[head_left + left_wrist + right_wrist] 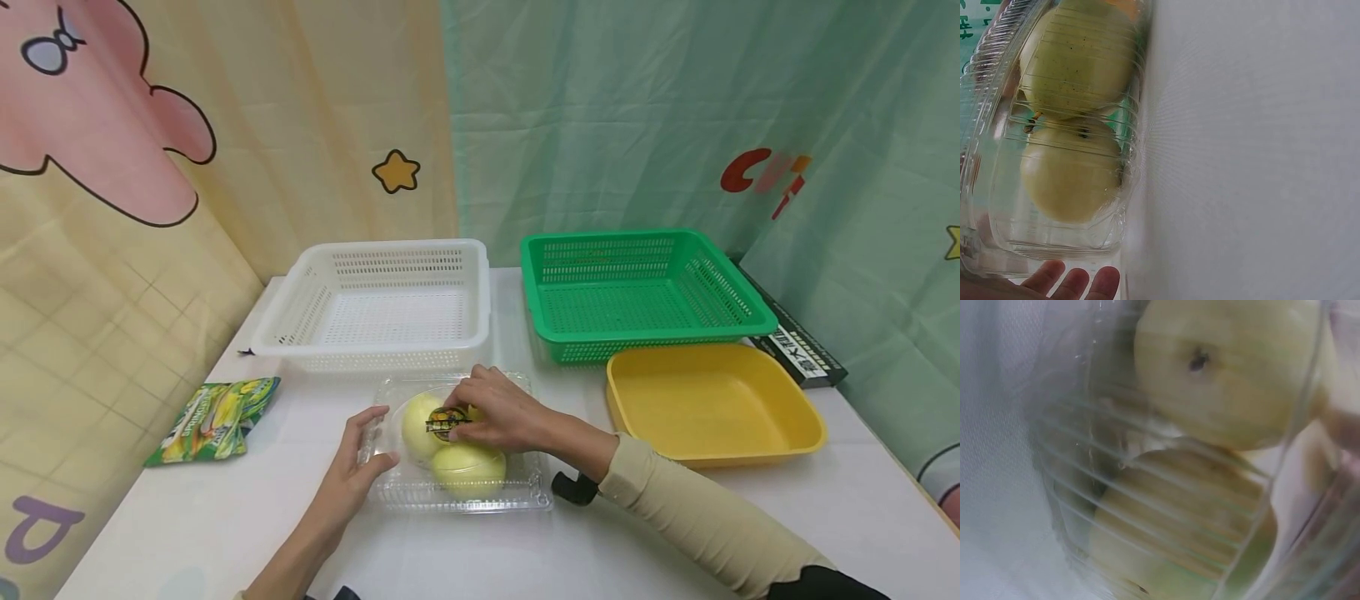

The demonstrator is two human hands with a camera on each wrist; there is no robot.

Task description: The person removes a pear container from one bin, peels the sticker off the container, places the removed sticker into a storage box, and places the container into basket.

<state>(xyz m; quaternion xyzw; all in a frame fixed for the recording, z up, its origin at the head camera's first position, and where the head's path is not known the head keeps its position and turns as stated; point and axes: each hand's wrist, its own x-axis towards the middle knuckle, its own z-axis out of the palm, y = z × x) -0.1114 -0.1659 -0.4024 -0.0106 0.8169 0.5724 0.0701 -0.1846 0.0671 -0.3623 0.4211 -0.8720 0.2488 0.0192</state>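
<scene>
A clear plastic clamshell box (487, 500) lies on the white table. Pale yellow-green round fruits (468, 471) show through its ribbed walls, some with dark stem ends. On top of the box is a black-and-yellow sticker (444, 422). My right hand (498, 408) is over the lid, its fingers bent and its thumb at the sticker's right side; whether they pinch it I cannot tell. My left hand (352, 454) rests against the box's left side, thumb and fingers spread. In the left wrist view, its fingertips (1072, 281) extend near the box's end. The right wrist view is blurred.
Behind the box stands a white basket (378, 348), with a green basket (645, 335) to its right. A yellow tub (720, 454) is in front of the green one. A green snack bag (213, 421) lies left; a black box (802, 354) lies at the right edge.
</scene>
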